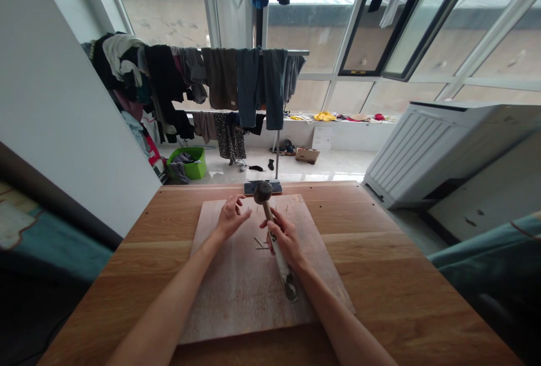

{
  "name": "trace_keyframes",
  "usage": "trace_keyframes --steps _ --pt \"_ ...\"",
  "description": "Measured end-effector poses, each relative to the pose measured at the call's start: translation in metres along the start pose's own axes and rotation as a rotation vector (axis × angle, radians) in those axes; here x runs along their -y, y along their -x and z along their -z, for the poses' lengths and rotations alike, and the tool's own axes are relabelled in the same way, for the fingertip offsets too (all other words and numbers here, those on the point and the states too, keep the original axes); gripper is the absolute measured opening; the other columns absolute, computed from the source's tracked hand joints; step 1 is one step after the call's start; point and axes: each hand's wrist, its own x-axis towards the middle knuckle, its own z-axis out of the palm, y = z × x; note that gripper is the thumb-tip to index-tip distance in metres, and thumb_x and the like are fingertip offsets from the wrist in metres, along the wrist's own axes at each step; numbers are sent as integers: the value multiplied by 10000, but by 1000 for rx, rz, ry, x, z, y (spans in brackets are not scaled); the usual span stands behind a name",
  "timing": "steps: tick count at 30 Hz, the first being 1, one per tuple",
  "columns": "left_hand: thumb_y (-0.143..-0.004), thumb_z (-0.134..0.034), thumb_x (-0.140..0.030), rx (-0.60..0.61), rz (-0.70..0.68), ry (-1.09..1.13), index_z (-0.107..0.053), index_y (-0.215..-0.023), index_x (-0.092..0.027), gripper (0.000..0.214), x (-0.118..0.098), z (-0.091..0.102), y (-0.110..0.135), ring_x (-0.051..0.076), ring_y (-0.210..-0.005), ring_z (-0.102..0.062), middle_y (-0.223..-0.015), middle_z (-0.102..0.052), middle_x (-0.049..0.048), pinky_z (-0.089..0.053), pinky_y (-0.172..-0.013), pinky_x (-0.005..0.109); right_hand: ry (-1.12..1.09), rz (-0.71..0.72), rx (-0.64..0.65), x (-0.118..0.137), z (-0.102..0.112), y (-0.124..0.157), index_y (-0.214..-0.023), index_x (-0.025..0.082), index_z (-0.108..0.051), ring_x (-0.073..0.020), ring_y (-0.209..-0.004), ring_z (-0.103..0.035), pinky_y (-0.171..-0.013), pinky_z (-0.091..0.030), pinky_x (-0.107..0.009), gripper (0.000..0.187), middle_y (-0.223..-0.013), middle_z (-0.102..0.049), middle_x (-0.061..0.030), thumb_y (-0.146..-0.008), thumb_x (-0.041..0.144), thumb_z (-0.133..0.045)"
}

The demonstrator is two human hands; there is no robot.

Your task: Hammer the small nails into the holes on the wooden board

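My right hand [284, 239] grips the handle of a hammer [262, 192], whose dark head is raised over the far part of a worn wooden board [236, 292]. The handle's end sticks out below my wrist. My left hand [231, 216] rests on the board just left of the hammer head, fingers spread and pinching toward a small nail that is too small to see clearly. A few loose nails [258, 242] lie on the board between my hands.
The board lies on a wooden table [380, 276]. A phone [262, 187] sits at the table's far edge behind the hammer head. Beyond stand a laden clothes rack [236, 78], a green basket [188, 163] and a white cabinet [431, 146].
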Motion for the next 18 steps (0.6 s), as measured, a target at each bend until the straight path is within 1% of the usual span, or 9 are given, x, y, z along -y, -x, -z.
trace_keyframes --steps 2,4,5,7,9,12,14,16,18 --pt "-855 -598 -248 64 -64 -54 -602 -1073 -189 226 -12 7 5 143 -684 -595 -883 -625 18 -526 -695 289 -10 12 -53 1 2 -1 -1399 216 -546 -50 -377 -483 -283 -397 -178 585 -903 -683 -30 -862 435 -626" --pt "-851 -602 -219 212 -172 -90 -629 -1026 -208 178 -28 13 12 167 -780 -619 -893 -633 23 -530 -762 301 -12 20 -91 3 3 -1 -1422 225 -530 -51 -378 -476 -283 -397 -179 607 -885 -678 -23 -859 430 -627" --pt "-820 -640 -205 303 -233 -104 -645 -1006 -221 186 -37 14 17 181 -842 -631 -917 -650 24 -532 -805 305 -10 24 -105 4 3 -1 -1434 227 -521 -54 -379 -474 -286 -401 -181 618 -865 -674 -16 -858 426 -628" --pt "-733 -727 -180 462 -326 -141 -667 -1013 -234 291 -55 13 24 224 -981 -637 -1017 -682 44 -523 -905 333 0 32 -126 5 4 -1 -1451 225 -509 -60 -377 -470 -298 -410 -188 634 -809 -666 0 -859 418 -631" --pt "-690 -755 -153 558 -362 -190 -673 -1035 -225 362 -70 8 28 262 -1054 -628 -1135 -685 78 -511 -960 371 7 34 -141 6 5 -1 -1451 209 -512 -66 -367 -460 -310 -415 -193 639 -723 -642 23 -859 416 -634" --pt "-725 -699 -115 623 -350 -254 -684 -959 -209 253 -83 0 27 261 -1027 -646 -1207 -678 99 -522 -933 370 4 32 -156 6 6 -1 -1441 179 -522 -75 -348 -441 -317 -415 -193 650 -585 -576 65 -850 426 -633" --pt "-724 -682 -107 647 -335 -271 -689 -885 -201 186 -86 -4 24 249 -976 -664 -1166 -695 95 -532 -885 343 3 33 -157 7 7 -1 -1440 172 -520 -79 -341 -436 -316 -413 -192 657 -545 -549 79 -848 435 -629" --pt "-702 -681 -101 659 -323 -260 -693 -836 -194 164 -87 -6 23 240 -921 -678 -1115 -712 91 -534 -835 321 2 34 -155 7 8 -1 -1435 179 -524 -75 -343 -438 -317 -414 -190 649 -568 -567 74 -848 434 -629" --pt "-685 -675 -96 650 -304 -225 -697 -811 -197 162 -84 -5 24 226 -868 -686 -1065 -728 80 -532 -793 304 3 36 -162 7 8 -1 -1422 194 -537 -65 -354 -449 -323 -423 -189 632 -651 -617 50 -843 428 -636"
